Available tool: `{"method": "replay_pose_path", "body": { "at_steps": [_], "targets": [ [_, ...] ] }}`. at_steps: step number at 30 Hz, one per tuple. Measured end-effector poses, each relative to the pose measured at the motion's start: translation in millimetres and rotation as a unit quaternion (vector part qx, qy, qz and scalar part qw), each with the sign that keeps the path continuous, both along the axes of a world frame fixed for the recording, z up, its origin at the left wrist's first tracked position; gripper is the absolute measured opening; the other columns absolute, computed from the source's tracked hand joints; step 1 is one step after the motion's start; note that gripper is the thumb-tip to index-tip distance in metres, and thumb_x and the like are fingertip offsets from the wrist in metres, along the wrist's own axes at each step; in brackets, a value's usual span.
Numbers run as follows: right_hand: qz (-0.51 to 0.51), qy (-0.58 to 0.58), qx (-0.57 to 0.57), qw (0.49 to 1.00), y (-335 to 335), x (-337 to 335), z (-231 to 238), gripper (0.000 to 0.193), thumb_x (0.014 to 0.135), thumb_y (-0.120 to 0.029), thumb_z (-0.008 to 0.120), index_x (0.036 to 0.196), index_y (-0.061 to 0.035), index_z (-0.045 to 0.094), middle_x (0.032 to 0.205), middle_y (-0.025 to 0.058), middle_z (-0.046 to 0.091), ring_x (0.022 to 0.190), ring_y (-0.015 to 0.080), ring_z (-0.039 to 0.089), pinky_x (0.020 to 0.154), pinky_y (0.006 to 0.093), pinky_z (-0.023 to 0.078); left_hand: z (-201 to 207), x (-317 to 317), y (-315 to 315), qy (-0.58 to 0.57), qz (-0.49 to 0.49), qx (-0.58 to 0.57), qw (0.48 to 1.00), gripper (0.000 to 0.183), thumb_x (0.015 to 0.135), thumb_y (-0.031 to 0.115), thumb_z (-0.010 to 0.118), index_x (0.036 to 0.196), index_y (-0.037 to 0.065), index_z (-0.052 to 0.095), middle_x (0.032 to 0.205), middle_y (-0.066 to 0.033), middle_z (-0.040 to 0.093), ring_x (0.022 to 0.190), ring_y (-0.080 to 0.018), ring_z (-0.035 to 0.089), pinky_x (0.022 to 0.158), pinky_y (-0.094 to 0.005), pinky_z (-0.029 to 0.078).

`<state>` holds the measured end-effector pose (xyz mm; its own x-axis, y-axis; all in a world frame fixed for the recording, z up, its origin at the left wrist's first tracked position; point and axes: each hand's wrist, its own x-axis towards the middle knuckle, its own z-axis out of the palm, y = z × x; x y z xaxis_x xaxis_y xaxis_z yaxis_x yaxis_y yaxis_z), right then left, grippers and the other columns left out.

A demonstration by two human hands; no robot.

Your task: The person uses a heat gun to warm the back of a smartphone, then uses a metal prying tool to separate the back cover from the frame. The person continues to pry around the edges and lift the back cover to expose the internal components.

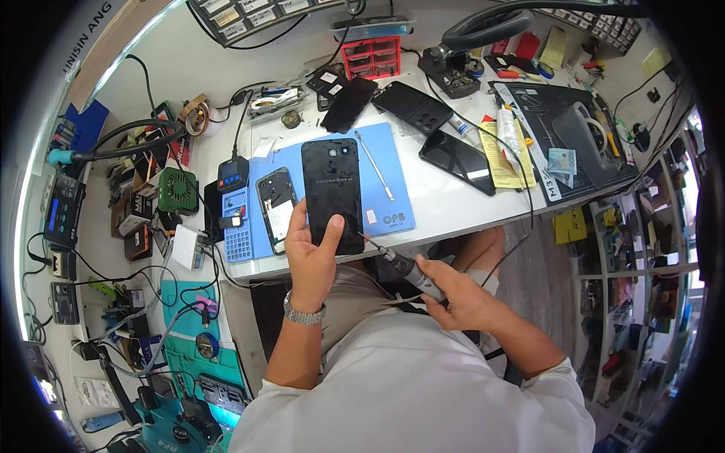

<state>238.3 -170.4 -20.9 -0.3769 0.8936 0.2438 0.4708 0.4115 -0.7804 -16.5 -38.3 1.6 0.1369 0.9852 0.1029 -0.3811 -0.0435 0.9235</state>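
My left hand [315, 245] is closed around the lower part of a black smartphone [331, 170], thumb on top. The phone's back faces up with its camera lenses at the far end, and marks dot its surface. In my right hand [461, 298] is a grey handheld power tool [411, 272] with a thin bit. Its tip is close to the phone's lower right edge; I cannot tell whether it touches. An opened phone [277, 208] lies left of the held one on the blue work mat [389, 166]. A thin metal pry tool [374, 166] rests on the mat's right side.
Several dark phones, including one black phone [457, 162], lie behind and right of the mat. Farther right is a black mat [540, 113] with a grey tool. Cables, a green fan [177, 190] and boxes crowd the left. Shelves [642, 302] stand at the right.
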Motion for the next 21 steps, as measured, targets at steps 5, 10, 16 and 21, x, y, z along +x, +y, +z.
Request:
{"method": "replay_pose_path", "body": {
  "at_steps": [5, 10, 16, 21],
  "targets": [
    [-0.018, 0.029, -0.021, 0.999, 3, 3, -2, 0.074, 0.092, -0.002, 0.075, 0.159, 0.0073, 0.046, 0.129, 0.0279, 0.065, 0.110, 0.0449, 0.069, 0.097, 0.0432, 0.057, -5, -7, -4, 0.005, 0.006, -0.015, 1.000, 0.047, 0.105, 0.004, 0.073, 0.146, -0.003, 0.052, 0.124, -0.0159, 0.076, 0.100, -0.0212, 0.079, 0.081, -0.0396, 0.071],
    [-0.017, 0.040, 0.006, 0.999, 5, 2, -3, 0.074, 0.092, -0.002, 0.076, 0.159, 0.0074, 0.046, 0.125, 0.0265, 0.067, 0.104, 0.0430, 0.070, 0.094, 0.0418, 0.058, -19, -7, 2, 0.056, 0.056, 0.037, 0.996, 0.041, 0.108, 0.006, 0.068, 0.144, -0.001, 0.048, 0.128, -0.0162, 0.071, 0.116, -0.0239, 0.074, 0.094, -0.0473, 0.070],
    [-0.011, 0.052, -0.039, 0.998, 2, -3, 0, 0.072, 0.093, 0.000, 0.072, 0.160, 0.0068, 0.044, 0.131, 0.0291, 0.065, 0.109, 0.0485, 0.070, 0.094, 0.0449, 0.060, -18, 14, -6, -0.046, 0.091, 0.004, 0.995, 0.041, 0.114, 0.013, 0.060, 0.145, 0.003, 0.036, 0.131, -0.0265, 0.069, 0.108, -0.0379, 0.078, 0.094, -0.0547, 0.069],
    [-0.011, 0.070, -0.015, 0.997, 4, -8, -2, 0.074, 0.093, 0.001, 0.072, 0.161, 0.0055, 0.044, 0.131, 0.0287, 0.066, 0.107, 0.0476, 0.071, 0.090, 0.0443, 0.060, -10, 22, -14, -0.076, 0.077, -0.035, 0.994, 0.040, 0.116, 0.017, 0.057, 0.146, 0.006, 0.034, 0.138, -0.0268, 0.065, 0.116, -0.0433, 0.075, 0.095, -0.0564, 0.069]
  ]
}}
